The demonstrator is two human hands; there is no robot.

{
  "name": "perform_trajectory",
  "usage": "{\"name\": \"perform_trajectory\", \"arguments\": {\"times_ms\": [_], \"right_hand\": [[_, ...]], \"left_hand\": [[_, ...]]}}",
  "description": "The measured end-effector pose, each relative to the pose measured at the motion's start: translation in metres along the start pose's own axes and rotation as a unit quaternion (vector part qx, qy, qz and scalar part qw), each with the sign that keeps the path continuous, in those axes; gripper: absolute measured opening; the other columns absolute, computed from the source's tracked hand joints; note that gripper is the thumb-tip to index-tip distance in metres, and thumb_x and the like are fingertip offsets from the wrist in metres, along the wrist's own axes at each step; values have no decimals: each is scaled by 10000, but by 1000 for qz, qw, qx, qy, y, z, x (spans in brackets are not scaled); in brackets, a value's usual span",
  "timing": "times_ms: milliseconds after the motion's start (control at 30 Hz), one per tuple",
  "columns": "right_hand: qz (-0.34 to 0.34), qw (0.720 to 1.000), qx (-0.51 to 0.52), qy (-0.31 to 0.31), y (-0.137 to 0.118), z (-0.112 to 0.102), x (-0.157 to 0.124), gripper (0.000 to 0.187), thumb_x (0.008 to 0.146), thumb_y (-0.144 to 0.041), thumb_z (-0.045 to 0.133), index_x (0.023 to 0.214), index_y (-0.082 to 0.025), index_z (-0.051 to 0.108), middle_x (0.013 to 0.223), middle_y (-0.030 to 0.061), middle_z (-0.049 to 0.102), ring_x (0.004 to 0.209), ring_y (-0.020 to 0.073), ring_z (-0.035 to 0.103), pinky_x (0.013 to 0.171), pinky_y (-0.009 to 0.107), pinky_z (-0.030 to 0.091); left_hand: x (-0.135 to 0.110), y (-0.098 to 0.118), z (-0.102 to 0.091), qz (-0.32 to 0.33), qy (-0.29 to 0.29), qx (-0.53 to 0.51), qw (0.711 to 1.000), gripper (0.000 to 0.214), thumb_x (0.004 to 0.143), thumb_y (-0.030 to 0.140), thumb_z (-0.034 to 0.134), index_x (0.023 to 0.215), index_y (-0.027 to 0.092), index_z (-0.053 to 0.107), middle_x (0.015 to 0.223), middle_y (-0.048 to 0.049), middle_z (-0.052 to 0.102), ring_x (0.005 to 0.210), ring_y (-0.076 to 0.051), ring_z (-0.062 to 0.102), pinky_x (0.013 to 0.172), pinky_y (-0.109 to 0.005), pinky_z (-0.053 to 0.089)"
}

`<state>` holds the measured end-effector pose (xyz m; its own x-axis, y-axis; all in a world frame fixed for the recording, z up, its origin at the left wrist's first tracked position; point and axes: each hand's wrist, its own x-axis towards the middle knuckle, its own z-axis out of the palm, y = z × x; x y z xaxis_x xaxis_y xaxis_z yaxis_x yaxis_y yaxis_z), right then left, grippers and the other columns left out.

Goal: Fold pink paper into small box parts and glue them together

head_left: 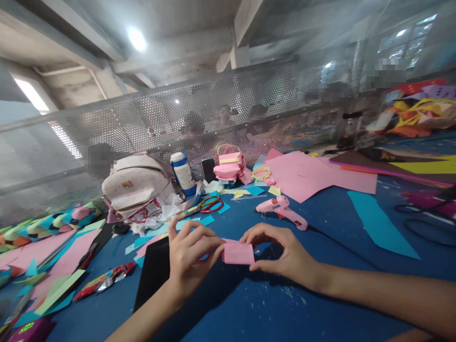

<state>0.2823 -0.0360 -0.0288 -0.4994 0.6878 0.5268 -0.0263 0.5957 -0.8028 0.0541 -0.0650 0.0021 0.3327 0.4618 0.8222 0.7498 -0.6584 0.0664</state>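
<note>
A small folded piece of pink paper is held up over the blue table between my two hands. My left hand pinches its left edge between thumb and fingertips. At the right edge, the thumb and bent fingers of my right hand close on the paper. Behind my right hand lies a pink hot glue gun, its nozzle pointing left and its black cord running right. Scissors with red and yellow handles rest just beyond my left hand. A black flat sheet lies partly under my left arm.
A pale backpack, a white and blue bottle and a pink paper model stand along the perforated metal screen. Large pink sheets and a blue strip lie right. Paper scraps and a red wrapper lie left.
</note>
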Motion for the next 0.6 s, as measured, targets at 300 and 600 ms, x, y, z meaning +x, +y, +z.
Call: {"name": "perform_trajectory", "arguments": {"times_ms": [300,600], "right_hand": [[0,1000,-12,-9,1,0,0,326,736,-337,822,972,-208,637,994,28,683,892,166,648,811,311,533],[-17,997,-74,-18,3,-2,-1,366,736,-363,824,1019,-232,632,1003,8,658,930,176,602,843,312,461]], "left_hand": [[-1,-1,0,-1,-6,3,1000,120,863,253,669,755,287,708,689,52,701,711,-163,589,1026,-468,230],[0,1,-1,6,1,0,1000,128,865,256,670,741,280,696,680,54,698,704,-160,585,1025,-463,230]]}}
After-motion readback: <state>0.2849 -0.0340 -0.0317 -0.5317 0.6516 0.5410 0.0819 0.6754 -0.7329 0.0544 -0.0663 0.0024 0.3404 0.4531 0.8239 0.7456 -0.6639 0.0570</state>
